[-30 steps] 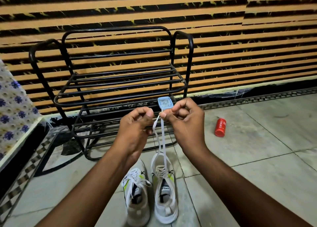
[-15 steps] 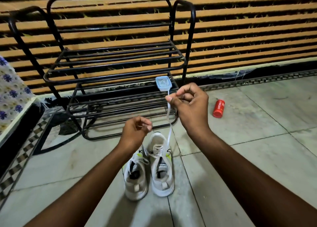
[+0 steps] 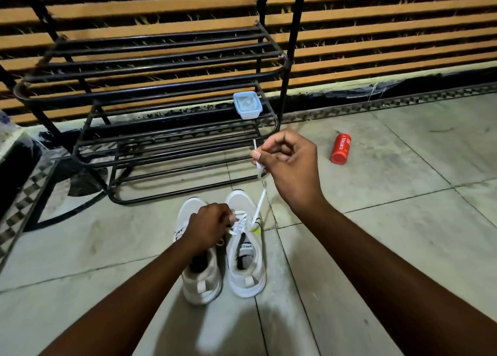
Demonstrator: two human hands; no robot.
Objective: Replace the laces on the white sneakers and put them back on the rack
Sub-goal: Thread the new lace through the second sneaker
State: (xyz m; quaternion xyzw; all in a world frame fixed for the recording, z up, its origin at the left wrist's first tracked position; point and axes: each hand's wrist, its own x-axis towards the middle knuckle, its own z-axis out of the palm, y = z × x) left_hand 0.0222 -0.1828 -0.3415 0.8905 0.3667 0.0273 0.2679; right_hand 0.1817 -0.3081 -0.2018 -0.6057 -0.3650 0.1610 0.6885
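Two bare forearms reach in from the bottom edge over a tiled floor (image 3: 403, 248). Between them stands a pair of white sneakers, side by side and touching, heels toward the camera and toes toward the rack, their long axes running near to far. The left sneaker (image 3: 200, 283) is partly covered by the left hand (image 3: 208, 227), whose fingers are curled down at the lacing of the right sneaker (image 3: 246, 258); they appear to pinch the lace where it crosses the eyelets, though the exact grip is hidden under the knuckles. The right sneaker's tongue shows a printed label, and a yellow-green accent sits at its right side near the eyelets.

From that side a white lace (image 3: 258, 207) rises taut, slanting up and to the right, to the right hand (image 3: 289, 164), held above the floor in front of the rack. Thumb and forefinger pinch the lace near its end, the other fingers curled in; a short tip sticks up above the pinch.

Beyond the toes stands a black metal rack (image 3: 150, 67) with barred tiers. A small pale blue tub (image 3: 247, 105) rests at the right end of a lower tier. To the right, well apart from the sneakers, a red can (image 3: 341, 148) lies on its side on the tiles. Behind runs a wall (image 3: 390, 32) of horizontal orange and dark stripes.
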